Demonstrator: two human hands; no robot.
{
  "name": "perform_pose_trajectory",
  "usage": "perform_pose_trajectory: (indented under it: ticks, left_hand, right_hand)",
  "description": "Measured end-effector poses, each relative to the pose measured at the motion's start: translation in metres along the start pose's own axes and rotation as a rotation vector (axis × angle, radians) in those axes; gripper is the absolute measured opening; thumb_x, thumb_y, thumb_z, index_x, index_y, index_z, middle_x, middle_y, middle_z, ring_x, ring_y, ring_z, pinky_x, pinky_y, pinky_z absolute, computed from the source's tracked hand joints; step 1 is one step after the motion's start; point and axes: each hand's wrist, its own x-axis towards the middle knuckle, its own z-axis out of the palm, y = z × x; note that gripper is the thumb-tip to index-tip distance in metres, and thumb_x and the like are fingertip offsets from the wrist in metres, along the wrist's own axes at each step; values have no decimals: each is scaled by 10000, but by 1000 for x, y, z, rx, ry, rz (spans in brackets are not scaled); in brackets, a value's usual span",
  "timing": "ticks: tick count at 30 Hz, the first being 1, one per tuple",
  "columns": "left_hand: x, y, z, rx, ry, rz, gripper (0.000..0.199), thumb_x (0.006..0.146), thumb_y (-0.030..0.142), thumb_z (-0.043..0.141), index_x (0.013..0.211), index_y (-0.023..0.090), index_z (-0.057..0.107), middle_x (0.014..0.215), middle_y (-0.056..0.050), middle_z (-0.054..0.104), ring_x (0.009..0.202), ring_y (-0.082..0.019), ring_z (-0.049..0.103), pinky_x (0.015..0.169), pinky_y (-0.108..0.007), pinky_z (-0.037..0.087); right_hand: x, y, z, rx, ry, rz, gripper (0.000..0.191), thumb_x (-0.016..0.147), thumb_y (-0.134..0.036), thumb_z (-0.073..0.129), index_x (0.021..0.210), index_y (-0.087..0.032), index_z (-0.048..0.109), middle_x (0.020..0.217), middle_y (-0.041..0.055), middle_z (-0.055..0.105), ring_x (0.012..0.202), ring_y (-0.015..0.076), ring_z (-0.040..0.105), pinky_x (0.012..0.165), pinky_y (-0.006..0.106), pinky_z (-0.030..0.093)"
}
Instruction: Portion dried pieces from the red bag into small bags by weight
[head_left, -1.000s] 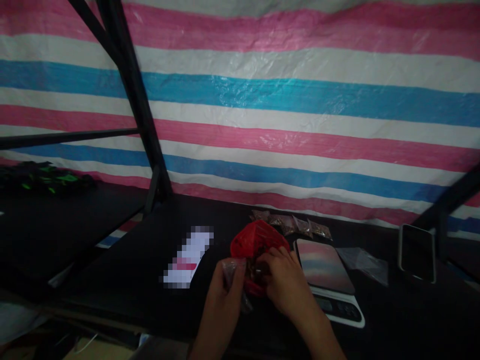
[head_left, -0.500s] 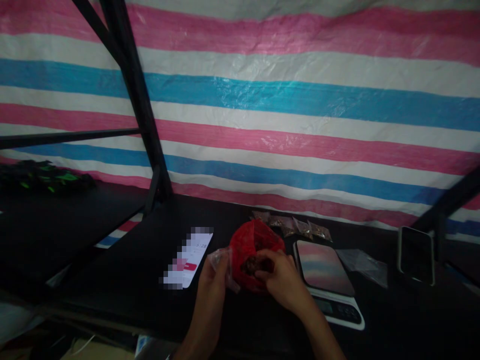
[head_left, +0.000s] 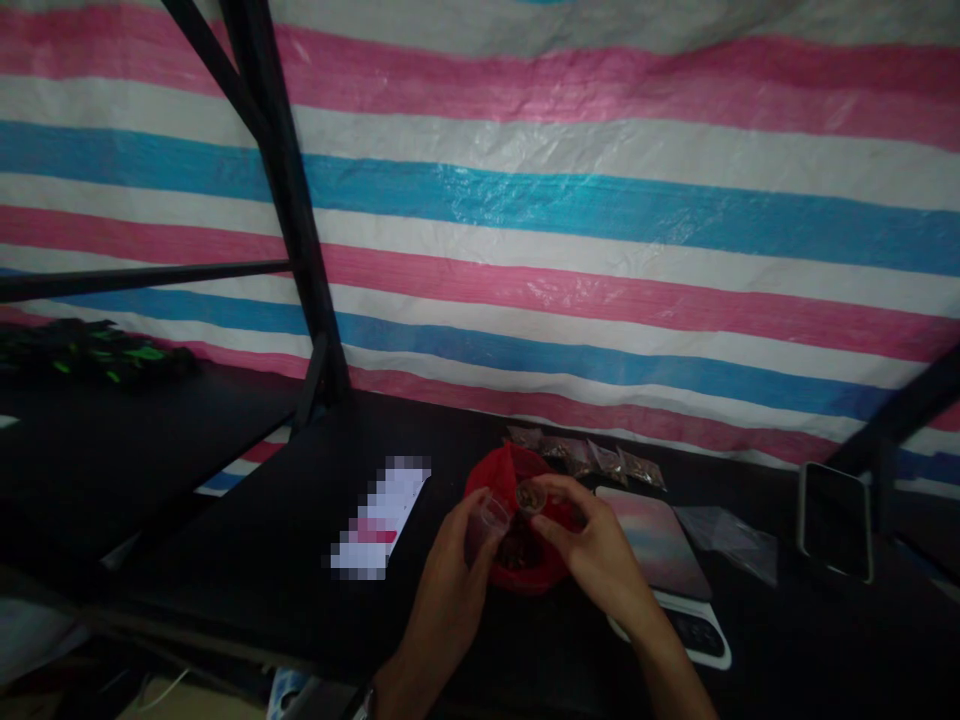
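Observation:
My left hand [head_left: 454, 570] is closed on a small clear plastic bag [head_left: 492, 514], its mouth spread open. Between the thumb and fingers of my right hand [head_left: 592, 540] is a small clear round cup [head_left: 531, 497] holding brown bits. The cup is just right of the bag's mouth; whether they touch I cannot tell. Below both hands stands an open red plastic bag [head_left: 489, 468] with more dark brown bits inside. My right wrist passes over the corner of a kitchen scale [head_left: 656, 545], whose platform carries nothing.
Several filled small packets [head_left: 577, 458] lie in a row behind the red bag. Flat clear bags [head_left: 731, 542] and a dark-screened phone [head_left: 836, 520] are at the right. A lit phone [head_left: 382, 520] lies left. A black metal post [head_left: 285, 210] rises at the shelf's back left.
My right hand has come up out of the red bag with the cup of brown bits. My left hand has moved right, bringing the clear bag over the red bag.

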Motion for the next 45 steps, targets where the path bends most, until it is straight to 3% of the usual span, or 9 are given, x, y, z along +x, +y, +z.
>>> perform_pose_trajectory:
  ticks: [5, 10, 16, 24, 28, 45]
  left_hand:
    - [4, -8, 4, 74, -95, 81, 435, 981, 334, 596, 1409, 267, 624, 1426, -117, 689, 1341, -312, 642, 1162, -554, 495]
    - [2, -12, 7, 126, -187, 166, 473, 983, 290, 576, 1453, 237, 573, 1395, -136, 696, 1337, -329, 621, 1194, -610, 436]
    - [4, -11, 3, 73, -165, 138, 449, 1023, 330, 541, 1462, 238, 548, 1470, -144, 643, 1393, -321, 577, 1219, -598, 412]
    - [3, -7, -1, 62, -90, 181, 404, 1022, 366, 582, 1412, 261, 607, 1368, -131, 658, 1304, -315, 616, 1146, -569, 487]
    - [4, -1, -1, 66, -72, 196, 400, 997, 338, 618, 1392, 275, 634, 1341, -116, 668, 1297, -314, 609, 1140, -554, 495]
    - [-1, 1, -11, 2, 53, 113, 410, 967, 315, 620, 1375, 280, 633, 1296, -97, 586, 1275, -299, 598, 1128, -536, 512]
  right_hand:
    - [-8, -16, 5, -202, -69, -150, 409, 847, -53, 631, 1176, -259, 760, 1185, 56, 711, 1154, 229, 694, 1095, 413, 518]
    - [-13, -24, 11, -388, -163, -294, 552, 863, 72, 488, 1193, -277, 759, 1244, 75, 635, 1154, 212, 687, 1021, 372, 570]
    - [-13, -28, 16, -479, -154, -408, 599, 865, 99, 461, 1259, -259, 737, 1364, 96, 660, 1260, 232, 668, 1093, 400, 551]
    - [-11, -27, 13, -444, -90, -447, 533, 962, 23, 430, 1263, -288, 740, 1312, 75, 700, 1191, 197, 714, 1030, 336, 592]
    - [-11, -27, 13, -469, -63, -486, 524, 951, 10, 448, 1246, -283, 767, 1342, 83, 713, 1231, 223, 702, 1070, 386, 584]
    - [-7, -23, 22, -281, 41, -400, 366, 990, -117, 601, 1274, -295, 748, 1308, 78, 704, 1235, 223, 696, 1092, 374, 571]
